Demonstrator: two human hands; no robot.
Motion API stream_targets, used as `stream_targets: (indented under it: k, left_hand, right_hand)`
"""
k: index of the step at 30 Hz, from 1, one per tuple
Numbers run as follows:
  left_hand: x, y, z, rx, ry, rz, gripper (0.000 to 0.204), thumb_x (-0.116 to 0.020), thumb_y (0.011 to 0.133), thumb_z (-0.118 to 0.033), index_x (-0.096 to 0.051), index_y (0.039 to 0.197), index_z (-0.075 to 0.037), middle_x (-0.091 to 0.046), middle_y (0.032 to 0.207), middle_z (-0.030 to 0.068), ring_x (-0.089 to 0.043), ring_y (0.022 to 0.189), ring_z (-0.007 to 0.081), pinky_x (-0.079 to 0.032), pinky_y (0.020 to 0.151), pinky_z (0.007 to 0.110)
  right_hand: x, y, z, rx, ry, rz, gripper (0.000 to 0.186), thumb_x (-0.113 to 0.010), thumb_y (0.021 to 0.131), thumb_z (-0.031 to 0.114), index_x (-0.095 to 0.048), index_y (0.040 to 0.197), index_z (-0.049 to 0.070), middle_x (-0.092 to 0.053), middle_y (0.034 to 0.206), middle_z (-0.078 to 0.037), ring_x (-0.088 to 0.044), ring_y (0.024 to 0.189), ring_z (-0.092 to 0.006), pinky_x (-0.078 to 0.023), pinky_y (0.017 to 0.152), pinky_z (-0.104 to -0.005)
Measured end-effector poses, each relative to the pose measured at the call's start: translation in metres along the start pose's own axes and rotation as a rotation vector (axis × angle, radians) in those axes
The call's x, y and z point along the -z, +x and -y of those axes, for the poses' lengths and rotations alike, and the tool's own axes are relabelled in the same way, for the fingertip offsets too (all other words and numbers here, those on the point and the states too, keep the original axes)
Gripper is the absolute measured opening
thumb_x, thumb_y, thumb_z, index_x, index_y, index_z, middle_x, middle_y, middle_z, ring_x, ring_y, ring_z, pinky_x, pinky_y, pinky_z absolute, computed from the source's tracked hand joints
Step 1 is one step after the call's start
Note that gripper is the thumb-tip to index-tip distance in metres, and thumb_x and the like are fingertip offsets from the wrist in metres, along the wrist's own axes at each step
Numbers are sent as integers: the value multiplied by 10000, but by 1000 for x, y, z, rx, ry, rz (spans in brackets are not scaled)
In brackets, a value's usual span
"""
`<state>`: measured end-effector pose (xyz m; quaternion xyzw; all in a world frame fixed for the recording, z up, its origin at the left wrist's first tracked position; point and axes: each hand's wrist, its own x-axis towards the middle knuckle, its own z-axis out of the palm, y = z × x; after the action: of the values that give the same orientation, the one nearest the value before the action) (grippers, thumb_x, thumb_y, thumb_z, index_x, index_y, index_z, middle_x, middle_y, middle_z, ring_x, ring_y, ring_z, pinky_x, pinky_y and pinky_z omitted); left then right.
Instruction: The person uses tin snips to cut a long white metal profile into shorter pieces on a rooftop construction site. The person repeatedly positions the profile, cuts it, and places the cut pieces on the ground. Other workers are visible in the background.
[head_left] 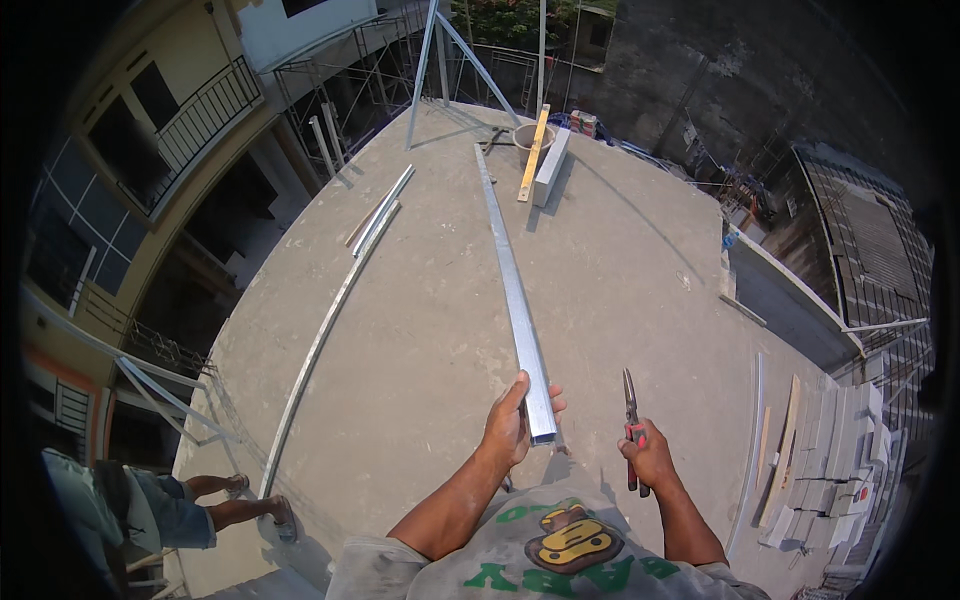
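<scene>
A long, shiny metal channel (515,300) runs from just before me toward the far part of the concrete floor. My left hand (512,415) is wrapped around its near end, thumb on the left side and fingertips showing on the right. To the right of that end, my right hand (650,455) grips a pair of pliers (630,405) with red and black handles. Their long dark jaws point away from me and look closed. The pliers are apart from the channel.
A person in shorts and sandals stands at lower left (170,510). Metal strips (330,320) lie left on the concrete slab (420,350). A bucket (524,135), yellow spirit level (535,155) and pale block (552,170) sit ahead. Boards and stacked blocks (825,465) lie right, near the edge.
</scene>
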<state>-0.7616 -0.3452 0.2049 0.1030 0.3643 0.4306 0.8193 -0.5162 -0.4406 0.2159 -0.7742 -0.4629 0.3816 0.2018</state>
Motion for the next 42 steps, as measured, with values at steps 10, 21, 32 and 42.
stream_targets:
  k: [10, 21, 32, 42]
  left_hand:
    - [14, -6, 10, -173, -118, -74, 499, -587, 944, -516, -548, 1205, -92, -670, 863, 77, -612, 610, 123, -478, 481, 246]
    - [-29, -17, 88, -335, -46, -199, 580, -627, 908, -540, -615, 1223, -52, -681, 865, 87, -573, 579, 111, -467, 491, 268]
    - [-20, -35, 85, -308, -62, -282, 526, -547, 948, -524, -622, 1177, -56, -714, 913, 123, -670, 650, 166, -497, 497, 277]
    - [2, -54, 54, -323, -47, -255, 529, -515, 964, -533, -615, 1174, -57, -720, 909, 113, -668, 631, 154, -493, 481, 269]
  right_hand:
    - [-20, 156, 35, 185, 297, 555, 301, -651, 814, 125, -494, 1054, 35, -545, 827, -65, -592, 664, -175, -525, 603, -323]
    - [-48, 328, 37, -274, 517, 715, 264, -577, 814, 265, -423, 960, 109, -475, 730, -69, -530, 586, -273, -481, 556, -451]
    - [-102, 326, -3, -295, 32, 775, 369, -578, 829, 306, -502, 1137, 117, -531, 861, -146, -575, 700, -322, -505, 658, -516]
    - [-119, 304, -10, -276, -209, 816, 320, -608, 811, 192, -529, 1065, 16, -531, 721, -159, -551, 554, -348, -491, 543, -525]
